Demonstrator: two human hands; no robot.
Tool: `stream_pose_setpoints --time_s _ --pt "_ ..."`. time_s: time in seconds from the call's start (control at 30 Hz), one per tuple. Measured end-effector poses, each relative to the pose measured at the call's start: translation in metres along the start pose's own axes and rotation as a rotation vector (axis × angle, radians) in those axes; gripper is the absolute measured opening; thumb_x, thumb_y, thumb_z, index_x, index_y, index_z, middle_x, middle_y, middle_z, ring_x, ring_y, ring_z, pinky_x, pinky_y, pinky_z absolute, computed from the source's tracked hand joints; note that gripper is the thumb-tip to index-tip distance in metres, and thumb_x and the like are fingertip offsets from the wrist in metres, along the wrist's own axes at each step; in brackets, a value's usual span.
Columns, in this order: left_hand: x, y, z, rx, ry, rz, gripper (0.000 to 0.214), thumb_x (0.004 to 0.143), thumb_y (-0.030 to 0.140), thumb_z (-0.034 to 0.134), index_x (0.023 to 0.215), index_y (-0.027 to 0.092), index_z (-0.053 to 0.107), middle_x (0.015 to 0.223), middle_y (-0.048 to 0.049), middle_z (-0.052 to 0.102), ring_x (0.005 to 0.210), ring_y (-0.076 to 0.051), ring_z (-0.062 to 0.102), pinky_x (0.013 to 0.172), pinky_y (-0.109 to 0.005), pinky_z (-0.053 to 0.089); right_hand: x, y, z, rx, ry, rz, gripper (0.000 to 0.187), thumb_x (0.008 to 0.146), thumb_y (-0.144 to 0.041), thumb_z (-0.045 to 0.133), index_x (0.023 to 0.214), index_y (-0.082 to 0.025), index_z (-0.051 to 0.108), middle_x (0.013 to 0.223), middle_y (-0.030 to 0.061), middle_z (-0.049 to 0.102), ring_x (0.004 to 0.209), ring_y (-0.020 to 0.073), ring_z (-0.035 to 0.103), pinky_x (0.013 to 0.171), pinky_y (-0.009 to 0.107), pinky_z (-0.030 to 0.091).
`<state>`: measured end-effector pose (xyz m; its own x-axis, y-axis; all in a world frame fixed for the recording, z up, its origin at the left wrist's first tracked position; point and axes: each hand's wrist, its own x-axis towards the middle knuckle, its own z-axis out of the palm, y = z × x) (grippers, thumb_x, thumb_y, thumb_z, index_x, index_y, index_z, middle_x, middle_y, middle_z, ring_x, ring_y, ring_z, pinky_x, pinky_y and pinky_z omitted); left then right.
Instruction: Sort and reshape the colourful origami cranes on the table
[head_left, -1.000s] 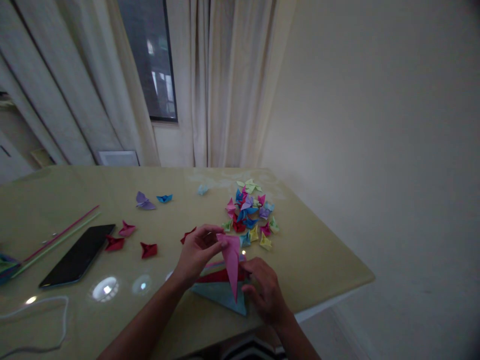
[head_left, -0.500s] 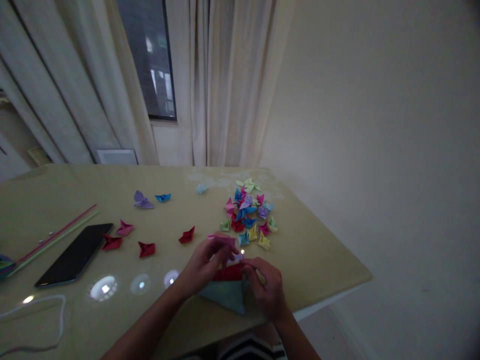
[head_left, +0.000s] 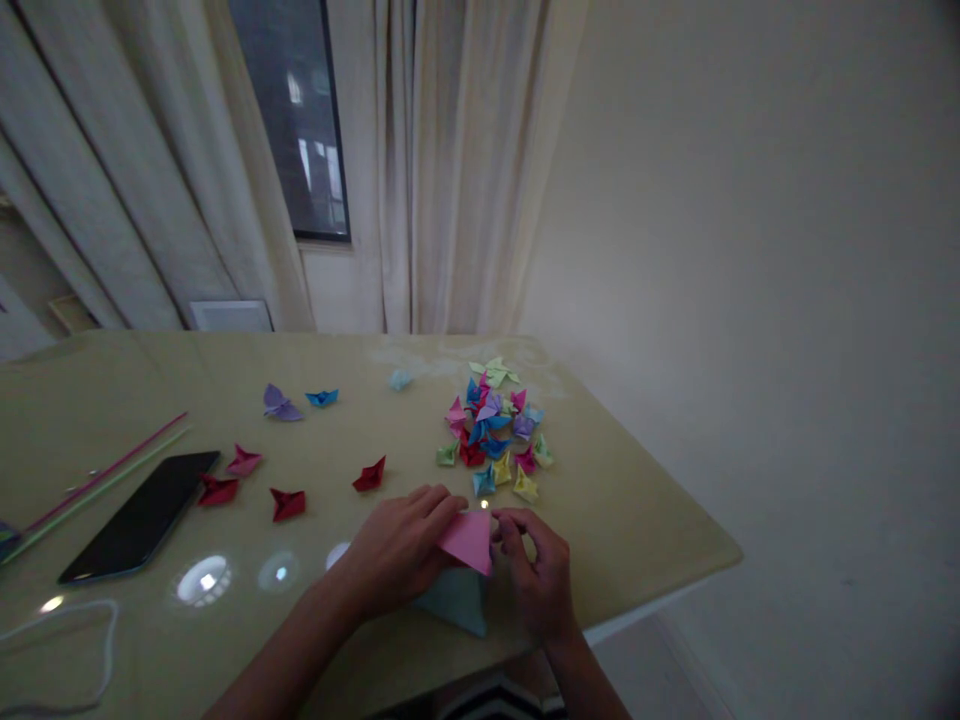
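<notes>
A folded pink paper (head_left: 470,541) is held in front of me, close to the table's near edge. My left hand (head_left: 405,540) grips its left side, with the fingers bent over the top. At the paper's right edge, my right hand (head_left: 536,565) is closed in a pinch; its fingertips are partly hidden. Below the pink paper lies a pale blue-green sheet (head_left: 459,600), partly covered by my left hand. Just beyond my hands is a cluster of small folded paper pieces (head_left: 491,425) in many colours.
Red folded papers (head_left: 288,504) lie to the left, near a black phone (head_left: 142,515). Farther back are a purple folded paper (head_left: 281,403) and a blue one (head_left: 322,398). Thin pink and green sticks (head_left: 105,480) and a white cable (head_left: 109,650) lie at far left.
The pink paper has come down and turned its flat face toward me, covering the red paper seen before. My left hand has moved down with it; my right hand keeps pinching.
</notes>
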<state>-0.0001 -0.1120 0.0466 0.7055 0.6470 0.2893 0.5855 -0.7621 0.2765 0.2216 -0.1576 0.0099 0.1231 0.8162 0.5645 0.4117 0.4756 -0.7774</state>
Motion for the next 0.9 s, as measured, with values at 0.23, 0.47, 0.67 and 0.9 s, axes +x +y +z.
stream_pose_setpoints --time_s 0.23,0.47,0.67,0.9 --pt "-0.052 -0.002 0.042 0.151 0.063 -0.05 0.095 0.091 0.061 0.07 0.168 0.03 0.023 0.163 -0.0103 0.047 0.137 -0.034 0.05 0.114 -0.049 0.043 -0.001 0.0 -0.001 -0.024 0.031 -0.006 0.021 0.105 -0.029 0.059 0.099 -0.021 0.077 0.08 0.0011 0.076 0.071 0.016 0.072 0.07 0.024 0.056" --pt "-0.037 -0.012 0.068 0.281 0.032 -0.051 0.079 0.1 0.053 0.061 0.167 0.025 0.028 0.162 -0.0123 0.05 0.137 -0.031 0.05 0.113 -0.046 0.04 0.003 0.011 0.006 -0.14 -0.093 -0.034 0.021 0.106 -0.032 0.058 0.12 -0.023 0.071 0.11 0.0076 0.075 0.101 0.0224 0.071 0.091 0.034 0.057" --pt "-0.014 -0.022 0.068 0.269 -0.044 -0.128 0.094 0.091 0.068 0.066 0.165 0.019 0.033 0.15 -0.0189 0.059 0.127 -0.034 0.057 0.102 -0.047 0.046 0.0 0.018 0.011 -0.348 -0.331 -0.12 0.044 0.104 -0.039 0.064 0.146 -0.026 0.059 0.143 0.0102 0.065 0.132 0.03 0.059 0.114 0.048 0.047" --pt "-0.029 -0.069 0.031 0.303 0.298 -0.378 0.045 0.103 0.046 0.053 0.142 0.025 0.063 0.139 -0.0132 0.065 0.122 -0.032 0.058 0.101 -0.048 0.046 -0.004 0.023 0.013 -0.446 -0.376 -0.153 0.053 0.1 -0.036 0.07 0.149 -0.027 0.056 0.153 0.0103 0.058 0.138 0.0312 0.054 0.116 0.051 0.045"
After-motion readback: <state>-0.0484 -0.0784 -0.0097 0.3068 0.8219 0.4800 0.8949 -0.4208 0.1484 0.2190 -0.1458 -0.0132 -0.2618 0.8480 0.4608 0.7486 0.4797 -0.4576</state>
